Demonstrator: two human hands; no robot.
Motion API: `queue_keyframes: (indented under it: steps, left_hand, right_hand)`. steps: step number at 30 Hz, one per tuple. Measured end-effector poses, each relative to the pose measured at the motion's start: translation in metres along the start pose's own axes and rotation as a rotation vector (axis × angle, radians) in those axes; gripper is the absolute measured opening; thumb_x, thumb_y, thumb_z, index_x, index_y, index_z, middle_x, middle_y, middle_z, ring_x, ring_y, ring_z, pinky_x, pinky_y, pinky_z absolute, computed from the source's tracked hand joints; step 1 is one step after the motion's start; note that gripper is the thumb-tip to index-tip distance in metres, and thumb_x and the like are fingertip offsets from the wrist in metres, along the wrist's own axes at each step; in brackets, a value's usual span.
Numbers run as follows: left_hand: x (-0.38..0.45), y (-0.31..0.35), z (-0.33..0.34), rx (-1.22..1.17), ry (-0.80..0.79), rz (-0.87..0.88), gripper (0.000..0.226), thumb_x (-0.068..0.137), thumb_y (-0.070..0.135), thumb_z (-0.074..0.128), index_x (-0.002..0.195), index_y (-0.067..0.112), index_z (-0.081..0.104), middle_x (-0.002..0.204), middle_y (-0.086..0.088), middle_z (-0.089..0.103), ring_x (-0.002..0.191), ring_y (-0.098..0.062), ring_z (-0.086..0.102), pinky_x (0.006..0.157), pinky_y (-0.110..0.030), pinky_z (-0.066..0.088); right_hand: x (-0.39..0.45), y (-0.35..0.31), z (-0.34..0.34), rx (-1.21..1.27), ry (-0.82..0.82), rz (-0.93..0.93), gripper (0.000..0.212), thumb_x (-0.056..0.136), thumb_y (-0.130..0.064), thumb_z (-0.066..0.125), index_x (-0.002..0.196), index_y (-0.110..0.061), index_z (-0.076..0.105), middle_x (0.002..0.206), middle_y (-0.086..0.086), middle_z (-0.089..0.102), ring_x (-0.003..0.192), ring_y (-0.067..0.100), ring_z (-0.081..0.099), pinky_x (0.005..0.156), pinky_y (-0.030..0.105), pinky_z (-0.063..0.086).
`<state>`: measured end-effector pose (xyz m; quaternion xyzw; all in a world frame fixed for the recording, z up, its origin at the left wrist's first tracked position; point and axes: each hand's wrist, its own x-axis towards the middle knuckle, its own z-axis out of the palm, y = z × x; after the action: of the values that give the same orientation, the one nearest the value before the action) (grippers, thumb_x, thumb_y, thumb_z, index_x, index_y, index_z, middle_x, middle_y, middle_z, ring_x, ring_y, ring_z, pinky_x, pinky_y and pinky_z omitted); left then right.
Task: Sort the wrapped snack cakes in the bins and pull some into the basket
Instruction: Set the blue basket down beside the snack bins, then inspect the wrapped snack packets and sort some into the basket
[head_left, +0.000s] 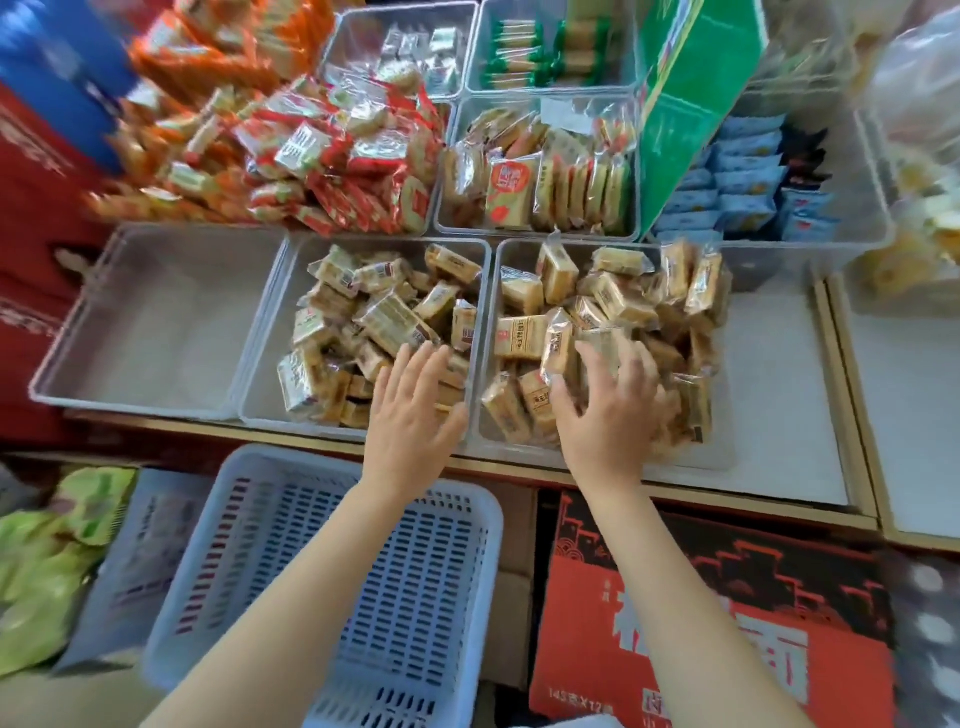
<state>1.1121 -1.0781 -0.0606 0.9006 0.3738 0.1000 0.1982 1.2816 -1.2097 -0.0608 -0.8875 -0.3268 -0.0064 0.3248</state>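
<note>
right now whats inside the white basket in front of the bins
Nothing shows in the basket: only its bare slotted floor and walls. The left forearm crosses above it and hides a strip of the floor, and the near end is cut off by the frame, so those parts can't be checked.

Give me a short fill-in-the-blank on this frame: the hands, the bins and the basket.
1. The white slotted basket below the bins holds ____ snack cakes.
2. The right hand rests on cakes in the front ____ bin.
3. The clear bin at the front left is ____.
4. The left hand has its fingers ____.

Missing words: no; right; empty; straight
</note>
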Motion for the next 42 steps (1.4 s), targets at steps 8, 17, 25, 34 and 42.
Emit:
queue_keyframes:
  steps: [8,17,25,34,42]
  left_hand:
    - [-0.009,-0.137,-0.06,0.082,0.027,-0.173,0.08,0.101,0.047,0.056,0.163,0.014,0.017,0.172,-0.006,0.009,0.159,-0.022,-0.001,0.129,-0.045,0.004]
    - [0.014,-0.255,-0.092,0.196,-0.238,-0.101,0.086,0.098,0.07,0.026,0.164,0.025,-0.008,0.17,0.0,0.02,0.132,-0.026,0.056,0.088,-0.039,0.047]
    - [0.013,-0.266,-0.098,0.177,-0.296,0.056,0.102,0.081,0.08,-0.004,0.164,0.02,-0.009,0.171,-0.008,0.014,0.11,-0.027,0.067,0.064,-0.031,0.042]
    - [0.014,-0.269,-0.1,0.108,-0.345,0.063,0.092,0.093,0.08,0.014,0.164,0.026,-0.008,0.171,-0.015,0.013,0.122,-0.032,0.062,0.08,-0.037,0.051]
    - [-0.02,-0.264,-0.123,-0.38,-0.137,0.136,0.075,0.099,0.064,0.026,0.159,0.019,0.033,0.165,0.0,0.032,0.153,-0.014,0.021,0.125,-0.033,0.014]
  right_hand:
    - [-0.028,-0.127,0.073,0.247,-0.464,-0.215,0.036,0.098,-0.029,0.065,0.129,-0.009,0.065,0.126,0.007,0.067,0.121,0.023,0.057,0.102,0.034,0.046]
    - [-0.032,-0.262,0.172,-0.159,-0.544,0.057,0.065,0.101,-0.057,0.049,0.148,-0.013,0.043,0.146,0.014,0.046,0.139,0.032,0.038,0.114,0.042,0.025]
    - [-0.036,-0.264,0.192,-0.15,-0.585,0.343,0.086,0.087,-0.067,0.064,0.148,-0.01,0.042,0.154,0.012,0.032,0.146,0.03,0.025,0.114,0.045,0.034]
    - [-0.042,-0.275,0.164,0.181,-0.501,0.463,0.076,0.078,-0.045,0.086,0.137,-0.021,0.045,0.13,-0.007,0.047,0.125,0.015,0.045,0.1,0.034,0.042]
    - [-0.088,-0.286,0.12,0.662,-0.349,0.637,0.062,0.076,-0.044,0.086,0.126,-0.02,0.058,0.114,0.001,0.072,0.093,0.012,0.07,0.082,0.031,0.057]
